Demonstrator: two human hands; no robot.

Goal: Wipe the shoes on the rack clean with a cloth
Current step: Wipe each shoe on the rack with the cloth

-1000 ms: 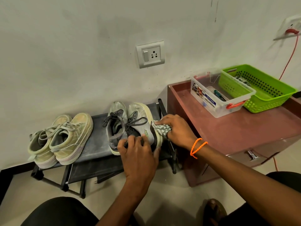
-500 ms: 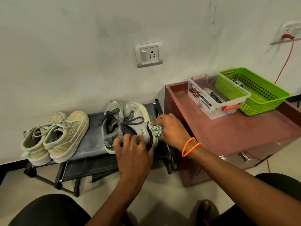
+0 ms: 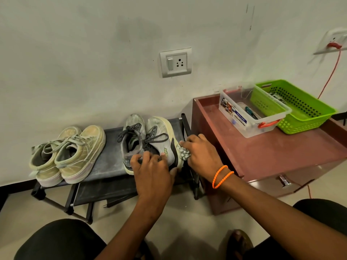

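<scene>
Nearest the camera, the person's dark-clad knees filled the bottom corners, with a sandalled foot [image 3: 239,243] on the pale floor between them. From there both forearms reached forward to a low black shoe rack [image 3: 105,162].

The left hand [image 3: 152,171] lay over the heel end of the grey running shoes [image 3: 148,139], its fingers curled down onto the collar and its thumb against the heel of the right-hand shoe, gripping the pair in place. Just to its right, the right hand [image 3: 201,153] was bunched around a patterned cloth [image 3: 184,152], fingers curled tight on it, and pressed the wad against the pale outer sole edge of the right-hand grey shoe. Two orange beaded bracelets [image 3: 222,176] circled that wrist.

The grey shoes stood at the right end of the rack's top shelf, toes toward the wall. At the left end, well apart from them, sat a pair of beige lace-up sneakers [image 3: 75,154], also toes to the wall.

To the right of the rack, touching or just beside it, stood a reddish-brown cabinet [image 3: 272,156]. On its far part rested a clear plastic box [image 3: 251,117] with a green perforated basket [image 3: 300,107] against its right side.

Farthest off, the white wall carried a switch and socket plate [image 3: 176,62], and at the far right a red cable [image 3: 330,72] hung from another socket.
</scene>
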